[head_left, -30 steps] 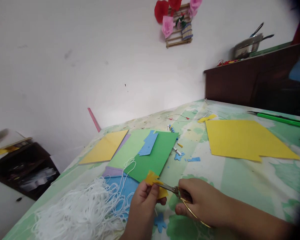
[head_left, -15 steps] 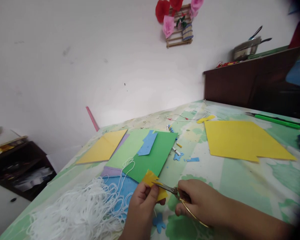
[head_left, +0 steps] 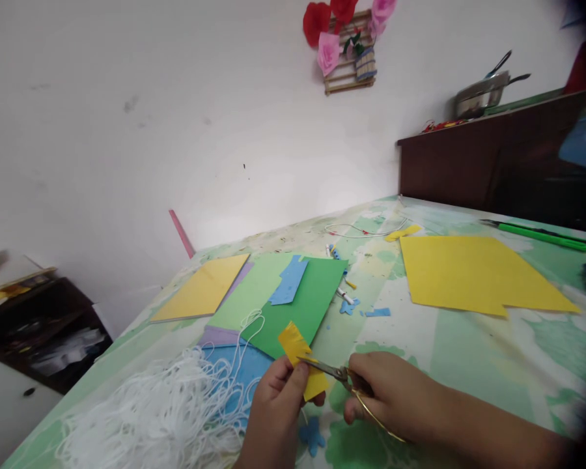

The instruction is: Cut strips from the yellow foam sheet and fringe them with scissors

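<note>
My left hand [head_left: 282, 397] pinches a small yellow paper strip [head_left: 293, 342] between thumb and fingers at the bottom centre. Fine cuts fringe the strip's upper right edge. Gold-handled scissors [head_left: 339, 373] are in my right hand [head_left: 390, 394], their blades pointing left and lying across the strip near my left thumb. Just below the strip, a blue flower-shaped cutout [head_left: 312, 435] lies on the tablecloth.
White string [head_left: 151, 410] is heaped at lower left, partly over blue paper. Green sheets [head_left: 297, 312] with a blue scrap [head_left: 289, 281] lie behind my hands. A large yellow sheet [head_left: 473, 273] and green cutter [head_left: 547, 236] are at right; a dark cabinet [head_left: 449, 163] stands behind.
The yellow strip is turned and sticks up further above my left fingers. Both hands remain in nearly the same place, with the scissors still at the strip.
</note>
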The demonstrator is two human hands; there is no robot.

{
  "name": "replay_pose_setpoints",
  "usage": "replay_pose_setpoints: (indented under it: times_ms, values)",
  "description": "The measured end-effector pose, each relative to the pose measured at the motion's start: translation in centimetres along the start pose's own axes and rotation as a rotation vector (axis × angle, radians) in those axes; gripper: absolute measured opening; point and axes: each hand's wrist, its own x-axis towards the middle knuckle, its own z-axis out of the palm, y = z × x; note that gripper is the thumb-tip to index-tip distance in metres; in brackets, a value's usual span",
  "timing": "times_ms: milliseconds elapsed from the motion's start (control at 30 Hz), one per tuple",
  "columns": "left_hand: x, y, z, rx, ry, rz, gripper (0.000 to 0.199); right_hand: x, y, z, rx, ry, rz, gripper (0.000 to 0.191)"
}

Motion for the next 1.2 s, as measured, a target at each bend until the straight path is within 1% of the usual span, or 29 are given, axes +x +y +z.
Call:
replay_pose_setpoints:
  times_ms: [200,300,467,700,967,1100,1200]
  values:
    - [0.06,-0.04,-0.18,0.024,-0.010,0.011,0.013,0.20,-0.06,0.08,0.008,-0.013,0.014,0.038]
    - [0.12,-0.03,-0.12,0.020,0.006,0.014,0.014,0.12,-0.03,0.07,0.017,-0.029,0.026,0.037]
    - [-0.12,0.20,0.08,0.004,0.033,0.018,0.014,0.06,-0.05,0.06,0.041,-0.002,-0.007,0.035]
    - [-0.15,0.26,-0.09,0.007,0.039,0.001,0.016,0.22,-0.26,-0.13,0.036,-0.002,0.001,0.033]
    - [0.04,0.08,-0.30,-0.003,-0.004,-0.035,0.013,0.22,0.08,-0.02,0.019,0.005,-0.015,0.036]
    - [-0.11,0.36,-0.15,-0.011,0.020,-0.071,0.014,0.07,0.04,-0.27,0.023,0.012,0.031,0.038]
    - [-0.21,0.64,0.07,-0.003,0.066,-0.058,0.012,-0.14,-0.16,-0.66,0.033,0.013,0.076,0.039]
